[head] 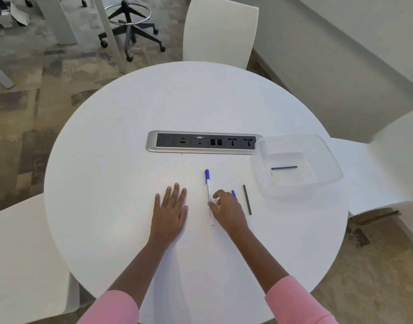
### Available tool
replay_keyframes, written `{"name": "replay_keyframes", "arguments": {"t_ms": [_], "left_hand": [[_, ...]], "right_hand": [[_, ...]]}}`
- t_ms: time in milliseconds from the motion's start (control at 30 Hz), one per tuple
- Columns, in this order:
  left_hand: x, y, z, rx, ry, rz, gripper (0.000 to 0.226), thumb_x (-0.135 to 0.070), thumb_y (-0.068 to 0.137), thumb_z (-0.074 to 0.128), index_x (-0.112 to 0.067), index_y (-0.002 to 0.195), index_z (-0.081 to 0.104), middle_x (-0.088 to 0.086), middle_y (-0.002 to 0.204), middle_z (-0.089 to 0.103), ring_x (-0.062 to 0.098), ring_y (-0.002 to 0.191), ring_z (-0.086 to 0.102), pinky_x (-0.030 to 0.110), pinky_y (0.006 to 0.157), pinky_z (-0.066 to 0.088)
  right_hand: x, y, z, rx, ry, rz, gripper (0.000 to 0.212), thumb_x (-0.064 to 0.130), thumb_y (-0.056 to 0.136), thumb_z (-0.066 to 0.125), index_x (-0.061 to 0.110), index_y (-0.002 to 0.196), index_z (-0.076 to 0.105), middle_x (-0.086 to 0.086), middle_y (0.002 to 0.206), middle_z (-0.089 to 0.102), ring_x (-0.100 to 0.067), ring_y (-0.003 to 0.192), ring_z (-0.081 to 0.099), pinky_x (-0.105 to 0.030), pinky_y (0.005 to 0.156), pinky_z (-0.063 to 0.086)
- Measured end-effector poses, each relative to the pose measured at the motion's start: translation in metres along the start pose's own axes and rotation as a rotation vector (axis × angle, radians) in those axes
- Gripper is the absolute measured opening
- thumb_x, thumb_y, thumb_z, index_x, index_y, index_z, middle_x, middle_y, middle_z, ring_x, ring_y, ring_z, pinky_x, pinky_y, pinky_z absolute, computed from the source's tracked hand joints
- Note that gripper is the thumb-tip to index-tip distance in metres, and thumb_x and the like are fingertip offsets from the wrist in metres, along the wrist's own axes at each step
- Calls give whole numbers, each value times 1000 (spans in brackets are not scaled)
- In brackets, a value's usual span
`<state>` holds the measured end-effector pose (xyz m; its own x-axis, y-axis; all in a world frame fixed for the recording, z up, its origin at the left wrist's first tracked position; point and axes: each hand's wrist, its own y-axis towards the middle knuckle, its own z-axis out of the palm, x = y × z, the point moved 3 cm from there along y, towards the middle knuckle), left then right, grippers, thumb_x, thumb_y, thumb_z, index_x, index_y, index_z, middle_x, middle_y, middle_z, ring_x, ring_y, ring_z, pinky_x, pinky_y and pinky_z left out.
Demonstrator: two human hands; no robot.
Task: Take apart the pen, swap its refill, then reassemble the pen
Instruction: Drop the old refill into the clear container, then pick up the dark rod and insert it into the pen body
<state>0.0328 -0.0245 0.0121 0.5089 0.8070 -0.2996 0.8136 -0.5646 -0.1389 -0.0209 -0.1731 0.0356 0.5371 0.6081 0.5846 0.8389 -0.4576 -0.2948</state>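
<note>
A white pen [209, 195] with a blue cap lies lengthwise on the round white table [107, 183], cap end away from me. My right hand [226, 209] hovers over its middle, fingers curled and apart, thumb touching the barrel. A small blue piece [233, 193] peeks out behind that hand. A dark refill [247, 199] lies just right of it. Another dark refill [284, 168] rests inside a clear plastic container [329, 160]. My left hand [170, 211] lies flat on the table left of the pen, fingers spread.
A silver and black socket strip [200, 141] is set into the table beyond the pen. White chairs stand at the far side [220, 31], the right [397, 146] and the near left [25, 265]. An office stool [130, 24] stands on the floor behind.
</note>
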Motion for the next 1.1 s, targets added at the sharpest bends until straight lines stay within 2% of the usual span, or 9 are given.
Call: {"name": "replay_keyframes", "arguments": {"t_ms": [133,333,433,533,667,767,833,933,1100], "left_hand": [[2,1,2,-13,7,9,54,-29,88,27,-7,130,54,16,138,50,36,124,49,58,100,34],[4,3,4,-49,-15,34,48,-25,89,35,-6,130,53,17,138,49,36,125,47,57,101,34],[5,7,6,-53,-47,57,45,-17,93,48,-3,136,44,19,145,37,35,134,35,51,110,22],[6,13,6,-60,-101,51,43,-19,99,36,-8,140,36,11,153,24,26,143,12,36,117,5],[-10,13,-6,-99,-429,10,33,-14,99,37,-4,126,54,9,143,43,22,142,18,32,114,17],[-26,8,-13,-76,-728,-84,26,-14,98,41,-5,105,64,9,112,63,22,115,51,26,95,40],[-37,6,-15,14,-921,-191,28,-19,98,42,-5,99,67,7,97,65,18,93,58,21,77,43],[-49,5,-15,121,-1268,-324,29,-20,98,44,-2,99,67,6,84,68,11,75,63,15,69,48],[-53,4,-14,170,-1658,-553,22,-16,95,50,-11,81,66,4,78,62,13,69,58,18,63,51]], "right_hand": [[2,-4,9,-10,-32,54,30,24,86,54,7,111,50,-15,107,57,-28,98,55,-36,77,47],[6,-6,10,-35,-24,80,27,7,84,47,4,111,49,-17,107,55,-32,94,56,-38,74,48],[5,-6,8,-40,35,95,31,6,84,47,6,115,49,-17,106,57,-29,94,56,-35,74,46],[3,-8,6,-42,193,127,27,7,82,48,8,109,56,-9,92,61,-18,81,55,-25,68,42],[5,-14,2,-48,468,159,17,9,83,53,10,97,63,10,73,56,-7,65,53,-15,56,41],[9,-17,-3,-59,612,140,13,8,85,55,11,92,65,4,80,62,-10,67,57,-10,53,46],[12,-19,-4,-45,671,126,13,7,85,54,11,90,65,-1,84,64,-7,66,58,-7,49,45],[12,-23,-7,-40,690,109,15,6,86,52,10,91,65,-3,85,66,-7,68,59,-7,49,46],[6,-21,-18,-16,607,99,13,11,87,54,8,90,67,-1,86,66,-14,76,60,-20,63,51]]}}
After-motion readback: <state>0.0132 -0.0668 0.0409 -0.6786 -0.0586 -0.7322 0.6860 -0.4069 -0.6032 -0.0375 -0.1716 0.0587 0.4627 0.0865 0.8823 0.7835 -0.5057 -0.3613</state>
